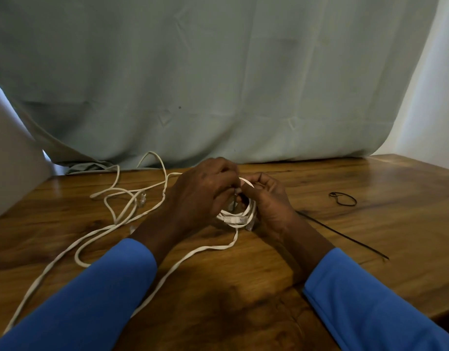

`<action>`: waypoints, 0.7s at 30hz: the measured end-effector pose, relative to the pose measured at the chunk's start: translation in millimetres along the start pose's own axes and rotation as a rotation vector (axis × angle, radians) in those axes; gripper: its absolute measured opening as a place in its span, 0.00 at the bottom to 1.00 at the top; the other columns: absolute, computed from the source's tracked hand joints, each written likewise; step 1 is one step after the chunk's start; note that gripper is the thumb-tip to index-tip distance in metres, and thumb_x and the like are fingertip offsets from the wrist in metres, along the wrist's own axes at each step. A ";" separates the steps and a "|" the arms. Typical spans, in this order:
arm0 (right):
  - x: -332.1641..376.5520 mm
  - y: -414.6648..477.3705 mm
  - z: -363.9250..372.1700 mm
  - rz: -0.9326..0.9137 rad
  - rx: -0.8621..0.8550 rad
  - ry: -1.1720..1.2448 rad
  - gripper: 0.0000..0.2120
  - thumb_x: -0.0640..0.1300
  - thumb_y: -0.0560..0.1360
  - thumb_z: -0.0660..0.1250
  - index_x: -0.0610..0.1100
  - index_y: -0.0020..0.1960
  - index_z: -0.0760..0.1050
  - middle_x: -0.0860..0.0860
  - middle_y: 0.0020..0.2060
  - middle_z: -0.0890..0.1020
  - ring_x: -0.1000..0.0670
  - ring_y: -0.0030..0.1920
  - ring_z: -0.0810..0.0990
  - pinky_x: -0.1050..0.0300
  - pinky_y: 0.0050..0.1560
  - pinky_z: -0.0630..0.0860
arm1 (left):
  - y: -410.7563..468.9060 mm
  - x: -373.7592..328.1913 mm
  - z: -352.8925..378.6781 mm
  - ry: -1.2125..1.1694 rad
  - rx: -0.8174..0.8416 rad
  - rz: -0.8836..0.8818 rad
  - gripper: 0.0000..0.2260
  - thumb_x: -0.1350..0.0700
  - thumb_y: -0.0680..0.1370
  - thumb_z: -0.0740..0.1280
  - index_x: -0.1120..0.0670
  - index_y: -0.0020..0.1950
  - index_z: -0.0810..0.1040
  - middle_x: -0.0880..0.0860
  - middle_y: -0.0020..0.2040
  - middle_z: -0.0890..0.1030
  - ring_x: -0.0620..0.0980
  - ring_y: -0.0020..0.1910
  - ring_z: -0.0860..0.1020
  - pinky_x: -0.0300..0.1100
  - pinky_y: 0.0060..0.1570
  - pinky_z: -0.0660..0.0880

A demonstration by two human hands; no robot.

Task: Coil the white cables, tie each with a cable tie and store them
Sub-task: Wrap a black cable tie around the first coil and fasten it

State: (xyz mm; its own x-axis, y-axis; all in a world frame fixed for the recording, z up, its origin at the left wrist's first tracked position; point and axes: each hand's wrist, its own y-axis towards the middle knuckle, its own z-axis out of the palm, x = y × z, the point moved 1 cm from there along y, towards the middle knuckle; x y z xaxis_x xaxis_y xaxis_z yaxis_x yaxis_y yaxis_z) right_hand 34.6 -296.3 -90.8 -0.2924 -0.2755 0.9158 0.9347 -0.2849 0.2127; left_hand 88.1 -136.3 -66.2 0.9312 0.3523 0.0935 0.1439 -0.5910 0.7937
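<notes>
1. Between the two hands, a white cable coil (243, 216) stands nearly upright on its lower edge on the wooden table (370, 178).
2. The left hand (205, 191) has its fingers curled over the top left of the coil, with its fingertips meeting those of the other hand at the upper rim.
3. The right hand (269, 198) grips the coil's right side, its thumb and forefinger pinching the upper strands.
4. Something thin and dark shows between the fingertips inside the ring; I cannot tell whether it is a tie or shadow.
5. Two white plugs (235, 219) lie end to end along the bottom of the coil, just below the fingers.
6. One strand leaves the bottom of the coil and runs back between the forearms towards the near table edge.
7. Blue sleeves (104, 287) cover both forearms up to the wrists.
8. Left of the left hand, the loose white cable (122, 198) sprawls in tangled loops, with a clear plug (141, 198) among them.
9. Right of the right wrist, a straight black cable tie (345, 236) lies flat, angled towards the near right.
10. Farther right and beyond it, well apart from the hands, a looped black cable tie (343, 198) rests on the wood.
11. Beyond the hands, a grey-green cloth (218, 84) hangs down to the far table edge.
</notes>
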 end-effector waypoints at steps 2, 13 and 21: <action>-0.6 1.3 -0.9 -0.062 -0.025 -0.054 0.02 0.32 0.78 0.70 0.37 0.50 0.78 0.45 0.34 0.85 0.51 0.33 0.81 0.55 0.38 0.82 | -1.6 1.4 2.4 -0.193 -0.074 -0.165 0.04 0.58 0.79 0.73 0.55 0.52 0.82 0.51 0.52 0.83 0.50 0.50 0.82 0.54 0.47 0.80; 3.7 -3.3 -1.6 -0.241 0.057 -0.325 0.05 0.32 0.79 0.69 0.36 0.55 0.77 0.37 0.49 0.87 0.39 0.50 0.87 0.42 0.53 0.83 | 5.2 11.9 3.7 -0.706 -0.203 -0.673 0.04 0.59 0.79 0.74 0.51 0.46 0.86 0.48 0.41 0.87 0.45 0.43 0.84 0.44 0.46 0.79; 9.7 -11.8 6.6 -0.103 0.207 -0.022 0.05 0.36 0.74 0.75 0.41 0.48 0.81 0.42 0.41 0.86 0.50 0.35 0.82 0.57 0.37 0.78 | 11.9 0.6 -7.1 -0.985 -0.282 -0.830 0.08 0.63 0.75 0.77 0.59 0.53 0.84 0.59 0.39 0.86 0.54 0.36 0.84 0.46 0.40 0.82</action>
State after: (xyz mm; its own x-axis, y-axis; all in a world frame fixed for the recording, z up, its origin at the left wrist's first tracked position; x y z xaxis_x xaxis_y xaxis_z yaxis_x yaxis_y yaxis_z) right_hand 22.0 -289.6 -82.2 -0.3858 -0.2340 0.8924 0.9224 -0.1154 0.3685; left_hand 88.1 -138.0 -52.5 0.4697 -0.2089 -0.8577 0.8245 -0.2435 0.5108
